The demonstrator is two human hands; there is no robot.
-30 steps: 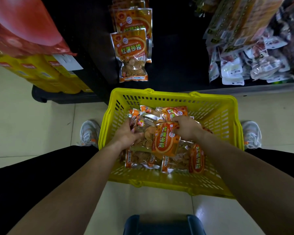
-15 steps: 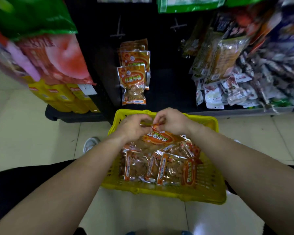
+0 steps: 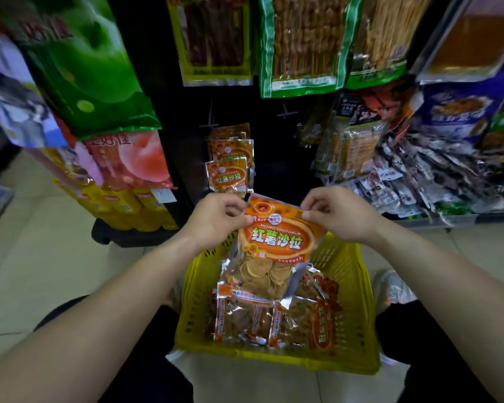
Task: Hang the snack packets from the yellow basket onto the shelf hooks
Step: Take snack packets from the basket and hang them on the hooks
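Head view: the left hand (image 3: 216,219) and the right hand (image 3: 336,213) each pinch one top corner of an orange snack packet (image 3: 274,245), hanging upright at frame centre above the yellow basket (image 3: 355,301). Compared with half a second ago, the packet is lifted higher, below the hanging packets (image 3: 229,173).

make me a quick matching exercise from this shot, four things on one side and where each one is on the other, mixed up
Things:
1. held packet
2. yellow basket
3. hanging orange packets
4. green-edged packets

Places:
A. top of the shelf, above the bare hooks
B. on the floor between the person's feet, holding more packets
C. on a low shelf hook, just beyond the left hand
D. pinched by its top corners by the left hand and right hand, above the basket

Pairs: 1-D, 2-B, 3-C, 4-A
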